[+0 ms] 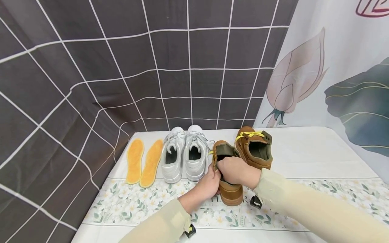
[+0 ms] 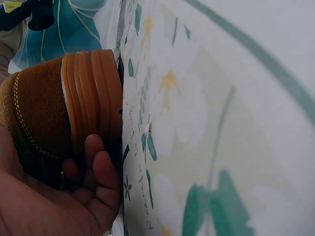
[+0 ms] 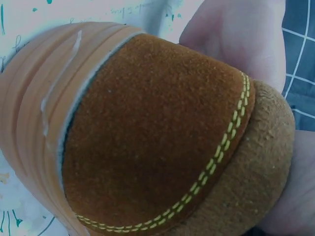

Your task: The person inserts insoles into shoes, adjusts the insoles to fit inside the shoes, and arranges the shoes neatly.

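Note:
A brown suede shoe (image 1: 231,195) with a tan ridged sole stands on the table, heel toward me. My left hand (image 1: 209,184) grips its left side, thumb at the collar. In the left wrist view its curled fingers (image 2: 106,169) lie against the shoe's side near the sole. My right hand (image 1: 235,170) reaches down into the shoe's opening; its fingertips are hidden inside. The right wrist view shows the stitched suede heel (image 3: 157,132) up close, with parts of hands beyond it. Just to the right stands the matching brown shoe (image 1: 247,148) with yellow laces.
A pair of white sneakers (image 1: 194,170) stands left of the brown shoes. Farther left, two orange insoles (image 1: 134,162) lie flat, side by side. A floral strip (image 1: 136,206) crosses the white tabletop. Behind hangs a dark gridded cloth (image 1: 170,84).

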A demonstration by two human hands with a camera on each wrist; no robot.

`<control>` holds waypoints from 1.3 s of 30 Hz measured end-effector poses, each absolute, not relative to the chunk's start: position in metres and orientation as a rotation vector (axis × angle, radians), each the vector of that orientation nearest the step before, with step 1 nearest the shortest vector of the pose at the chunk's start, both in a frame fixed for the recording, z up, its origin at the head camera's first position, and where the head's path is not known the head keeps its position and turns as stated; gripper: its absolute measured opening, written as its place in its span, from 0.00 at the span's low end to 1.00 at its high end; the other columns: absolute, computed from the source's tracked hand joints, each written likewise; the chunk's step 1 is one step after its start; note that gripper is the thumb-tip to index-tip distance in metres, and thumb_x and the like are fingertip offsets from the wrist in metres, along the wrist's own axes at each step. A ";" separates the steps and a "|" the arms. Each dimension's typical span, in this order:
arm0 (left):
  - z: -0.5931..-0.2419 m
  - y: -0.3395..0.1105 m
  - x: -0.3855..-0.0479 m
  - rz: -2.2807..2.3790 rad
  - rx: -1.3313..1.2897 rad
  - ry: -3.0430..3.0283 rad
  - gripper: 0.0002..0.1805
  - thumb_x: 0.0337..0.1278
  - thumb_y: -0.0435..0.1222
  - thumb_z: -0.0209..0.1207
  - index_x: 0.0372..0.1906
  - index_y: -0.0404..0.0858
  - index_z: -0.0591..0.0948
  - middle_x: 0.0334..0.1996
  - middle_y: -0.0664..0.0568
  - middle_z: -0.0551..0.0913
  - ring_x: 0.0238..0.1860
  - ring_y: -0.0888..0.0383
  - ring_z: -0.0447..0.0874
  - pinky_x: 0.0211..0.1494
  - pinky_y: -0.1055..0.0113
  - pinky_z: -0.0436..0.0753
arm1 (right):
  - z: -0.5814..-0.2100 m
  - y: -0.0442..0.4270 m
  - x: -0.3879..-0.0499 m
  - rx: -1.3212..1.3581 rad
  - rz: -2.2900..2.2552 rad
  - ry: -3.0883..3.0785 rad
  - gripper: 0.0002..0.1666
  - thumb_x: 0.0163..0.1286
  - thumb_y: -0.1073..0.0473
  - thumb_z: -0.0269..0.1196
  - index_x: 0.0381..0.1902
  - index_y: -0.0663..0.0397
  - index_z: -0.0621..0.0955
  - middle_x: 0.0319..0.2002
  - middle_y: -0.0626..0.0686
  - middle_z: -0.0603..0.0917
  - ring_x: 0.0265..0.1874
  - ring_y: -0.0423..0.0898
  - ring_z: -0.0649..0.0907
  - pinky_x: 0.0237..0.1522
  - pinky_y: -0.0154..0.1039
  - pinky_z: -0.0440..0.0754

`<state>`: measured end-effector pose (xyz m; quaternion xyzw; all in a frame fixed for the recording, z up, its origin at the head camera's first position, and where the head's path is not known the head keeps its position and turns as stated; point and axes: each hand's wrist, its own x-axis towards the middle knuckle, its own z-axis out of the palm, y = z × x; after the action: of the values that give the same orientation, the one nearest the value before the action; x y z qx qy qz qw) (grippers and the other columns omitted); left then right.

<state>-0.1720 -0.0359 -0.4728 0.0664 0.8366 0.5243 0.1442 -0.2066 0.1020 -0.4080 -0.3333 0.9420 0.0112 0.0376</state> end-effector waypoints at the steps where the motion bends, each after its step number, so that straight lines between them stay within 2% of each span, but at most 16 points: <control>1: -0.473 -0.036 -0.172 1.512 0.193 2.409 0.31 0.80 0.49 0.35 0.80 0.43 0.49 0.18 0.49 0.76 0.15 0.55 0.76 0.22 0.66 0.77 | -0.408 0.102 -0.207 -1.018 0.039 2.873 0.12 0.63 0.65 0.66 0.22 0.52 0.76 0.21 0.53 0.79 0.22 0.49 0.81 0.26 0.48 0.82; 6: -0.473 -0.037 -0.172 1.520 0.208 2.399 0.32 0.80 0.48 0.35 0.80 0.42 0.48 0.21 0.47 0.77 0.16 0.55 0.76 0.23 0.67 0.77 | -0.399 0.102 -0.211 -0.991 0.070 2.714 0.08 0.62 0.66 0.67 0.26 0.52 0.78 0.24 0.52 0.80 0.25 0.48 0.79 0.30 0.44 0.80; 12: -0.472 -0.037 -0.172 1.496 0.212 2.430 0.33 0.80 0.50 0.36 0.80 0.41 0.48 0.20 0.47 0.78 0.16 0.54 0.78 0.23 0.67 0.77 | -0.390 0.104 -0.215 -0.917 0.084 2.607 0.10 0.62 0.69 0.67 0.28 0.51 0.78 0.28 0.51 0.80 0.27 0.46 0.76 0.34 0.42 0.79; 18: -0.470 -0.036 -0.172 1.476 0.215 2.436 0.34 0.80 0.51 0.36 0.80 0.39 0.48 0.20 0.46 0.78 0.17 0.53 0.78 0.25 0.67 0.77 | -0.388 0.106 -0.217 -0.894 0.129 2.559 0.10 0.63 0.70 0.67 0.31 0.51 0.78 0.27 0.49 0.78 0.27 0.46 0.75 0.33 0.41 0.77; 21: -0.469 -0.037 -0.171 1.471 0.214 2.428 0.35 0.80 0.51 0.35 0.80 0.39 0.47 0.20 0.47 0.78 0.18 0.54 0.78 0.26 0.67 0.77 | -0.391 0.104 -0.218 -0.934 0.194 2.549 0.09 0.63 0.70 0.67 0.32 0.51 0.78 0.28 0.49 0.79 0.29 0.46 0.77 0.34 0.41 0.78; 25: -0.468 -0.037 -0.171 1.457 0.213 2.427 0.34 0.80 0.49 0.35 0.80 0.39 0.46 0.18 0.48 0.77 0.18 0.53 0.78 0.26 0.66 0.77 | -0.399 0.101 -0.217 -1.072 0.325 2.591 0.09 0.63 0.67 0.68 0.40 0.55 0.80 0.34 0.53 0.83 0.37 0.47 0.82 0.41 0.40 0.81; 28: -0.468 -0.036 -0.171 1.458 0.205 2.432 0.33 0.80 0.47 0.35 0.80 0.39 0.47 0.17 0.47 0.76 0.17 0.52 0.78 0.25 0.67 0.76 | -0.403 0.102 -0.216 -1.145 0.395 2.661 0.11 0.63 0.65 0.68 0.42 0.57 0.80 0.35 0.55 0.84 0.38 0.48 0.84 0.43 0.40 0.83; 32: -0.469 -0.034 -0.171 1.504 0.197 2.423 0.32 0.79 0.47 0.36 0.80 0.40 0.48 0.21 0.45 0.78 0.17 0.53 0.78 0.23 0.67 0.77 | -0.406 0.103 -0.214 -1.181 0.367 2.717 0.06 0.62 0.66 0.68 0.33 0.54 0.80 0.28 0.53 0.84 0.31 0.47 0.84 0.38 0.40 0.83; 35: -0.470 -0.035 -0.171 1.555 0.197 2.401 0.32 0.79 0.48 0.38 0.79 0.41 0.49 0.21 0.44 0.77 0.16 0.53 0.77 0.21 0.66 0.76 | -0.406 0.107 -0.214 -1.188 0.269 2.740 0.10 0.62 0.68 0.67 0.25 0.52 0.77 0.23 0.51 0.81 0.26 0.47 0.82 0.32 0.41 0.82; 39: -0.474 -0.036 -0.171 1.625 0.172 2.336 0.33 0.78 0.52 0.40 0.79 0.47 0.50 0.18 0.44 0.75 0.17 0.53 0.75 0.19 0.65 0.75 | -0.407 0.113 -0.213 -1.195 0.099 2.803 0.14 0.60 0.70 0.65 0.21 0.50 0.75 0.19 0.50 0.78 0.20 0.45 0.78 0.27 0.41 0.79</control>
<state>-0.1706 -0.0364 -0.4737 0.0597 0.8108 0.5640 0.1446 -0.2126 0.1129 -0.4074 -0.3916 0.9184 0.0326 0.0466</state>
